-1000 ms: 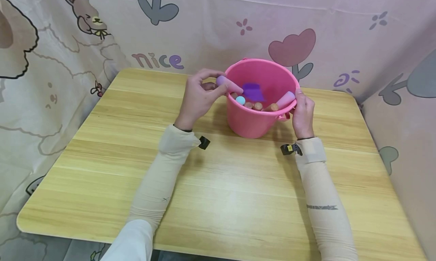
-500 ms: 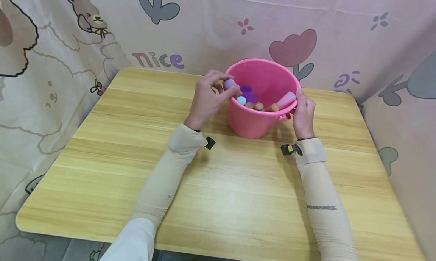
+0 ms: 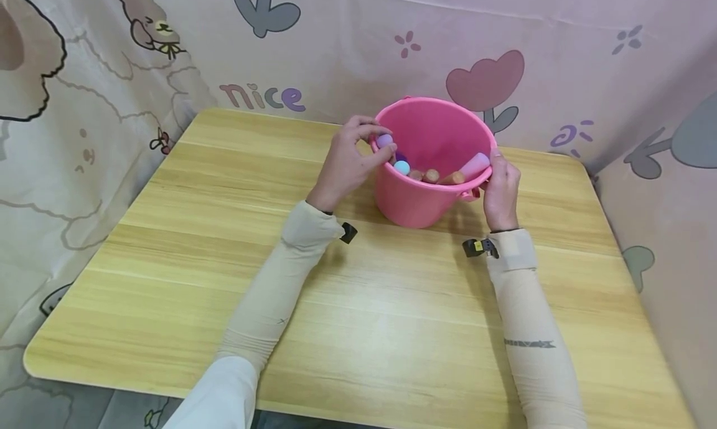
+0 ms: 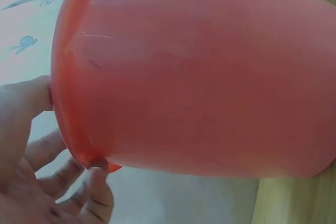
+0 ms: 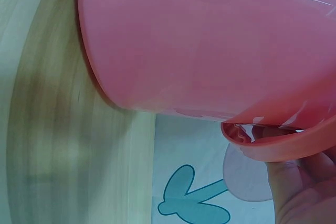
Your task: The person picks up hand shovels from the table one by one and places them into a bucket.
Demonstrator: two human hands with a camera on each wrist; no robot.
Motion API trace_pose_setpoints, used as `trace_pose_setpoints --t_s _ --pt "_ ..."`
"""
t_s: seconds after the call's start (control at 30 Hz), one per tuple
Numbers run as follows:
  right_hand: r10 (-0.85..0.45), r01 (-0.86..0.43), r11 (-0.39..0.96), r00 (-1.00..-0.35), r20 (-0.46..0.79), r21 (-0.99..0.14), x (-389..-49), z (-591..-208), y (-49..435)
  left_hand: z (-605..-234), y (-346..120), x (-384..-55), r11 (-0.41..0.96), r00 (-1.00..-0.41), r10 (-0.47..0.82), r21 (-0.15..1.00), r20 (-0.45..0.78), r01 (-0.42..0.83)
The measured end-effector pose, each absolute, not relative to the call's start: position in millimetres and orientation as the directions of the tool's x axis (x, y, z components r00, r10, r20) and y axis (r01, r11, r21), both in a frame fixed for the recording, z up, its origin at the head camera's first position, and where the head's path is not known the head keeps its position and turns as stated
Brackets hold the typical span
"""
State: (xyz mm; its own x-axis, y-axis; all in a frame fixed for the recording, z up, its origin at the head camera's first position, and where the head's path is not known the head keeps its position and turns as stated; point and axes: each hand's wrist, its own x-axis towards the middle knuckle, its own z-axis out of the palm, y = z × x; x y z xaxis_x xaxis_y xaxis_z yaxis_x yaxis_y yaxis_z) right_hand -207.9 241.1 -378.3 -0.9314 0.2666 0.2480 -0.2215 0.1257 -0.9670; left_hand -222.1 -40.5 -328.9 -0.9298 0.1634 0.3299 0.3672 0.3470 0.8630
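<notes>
A pink bucket [image 3: 411, 202] stands upright near the table's back edge. At its left rim my left hand [image 3: 346, 164] holds the rounded end of a lilac handle [image 3: 384, 141] between thumb and fingers; the handle's lower part is hidden inside. In the left wrist view the fingers [image 4: 97, 195] are right at the rim. My right hand [image 3: 501, 192] grips the rim on the right, beside the bucket's carrying handle [image 5: 283, 148]. Inside lean another lilac handle [image 3: 475, 165], a light blue ball-shaped end [image 3: 401, 167] and several round wooden ends [image 3: 431, 176].
The bucket rests on a wooden table [image 3: 392, 329] with rounded corners. A printed curtain [image 3: 358, 49] hangs close behind the bucket and along both sides. Small cameras sit on both wrists.
My left hand has moved right and the lilac handle has dropped deeper into the bucket, now more upright. The purple part at its far end has sunk mostly out of sight. The right hand keeps its grip.
</notes>
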Motion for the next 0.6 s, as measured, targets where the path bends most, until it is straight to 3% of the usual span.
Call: trace_pose_setpoints --t_s 0.33,0.6 --pt "0.277 -0.206 0.134 -0.931 0.236 -0.969 -206.9 -377.6 241.8 -326.6 -40.7 -223.1 0.408 -0.971 0.156 0.883 0.183 0.232" --pt "0.272 -0.198 0.15 -0.934 0.233 -0.969 -205.5 -379.4 240.2 -327.7 -45.6 -220.1 0.509 -0.953 0.252 0.814 0.169 0.28"
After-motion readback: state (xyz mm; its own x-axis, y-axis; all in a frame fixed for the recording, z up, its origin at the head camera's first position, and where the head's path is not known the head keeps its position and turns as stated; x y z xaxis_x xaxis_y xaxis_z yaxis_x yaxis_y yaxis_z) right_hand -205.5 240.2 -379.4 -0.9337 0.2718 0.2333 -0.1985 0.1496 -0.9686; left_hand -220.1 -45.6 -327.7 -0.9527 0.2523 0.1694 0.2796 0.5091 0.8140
